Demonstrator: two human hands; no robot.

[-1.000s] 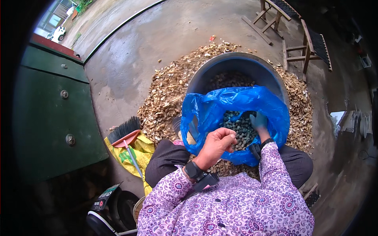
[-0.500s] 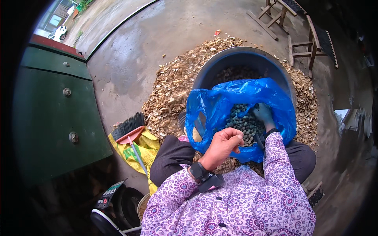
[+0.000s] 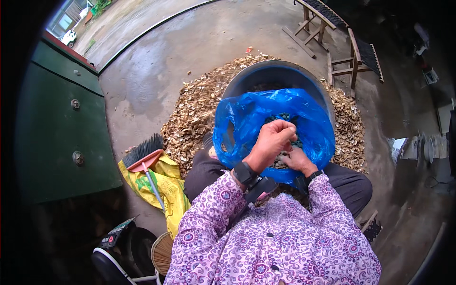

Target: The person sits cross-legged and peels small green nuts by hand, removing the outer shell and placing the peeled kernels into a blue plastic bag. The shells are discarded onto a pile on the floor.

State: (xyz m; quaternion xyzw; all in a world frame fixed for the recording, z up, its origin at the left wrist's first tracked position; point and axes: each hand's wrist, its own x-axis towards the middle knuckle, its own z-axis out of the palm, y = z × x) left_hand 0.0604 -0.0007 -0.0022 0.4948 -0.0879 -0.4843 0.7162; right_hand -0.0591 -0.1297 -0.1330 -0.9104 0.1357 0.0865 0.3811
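One bare left hand (image 3: 272, 141), grip pinched together, hangs above a blue plastic bag (image 3: 311, 108), probably spread for access; the right hand (image 3: 299, 159), grip unclear, is among small rounded grey pieces (image 3: 277, 164) inside, near side.

FLOOR AHEAD OF YOU: LITTERED

You have a grey-brown floor (image 3: 156, 61), hard-surfaced, with darker, shinier patches. Directly on it, in front of you, a wide heap of pale brown shells (image 3: 185, 114) spreads around both sides and the far edge of a metal basin (image 3: 270, 73); the basin's underside is hidden from view. Just beyond the heap you have a small red scrap (image 3: 249, 49). To your left, a crumpled yellow sack (image 3: 175, 197) lies on the floor, with a broom (image 3: 145, 160) resting across it. Two wooden stools (image 3: 352, 76) stand at the far right.
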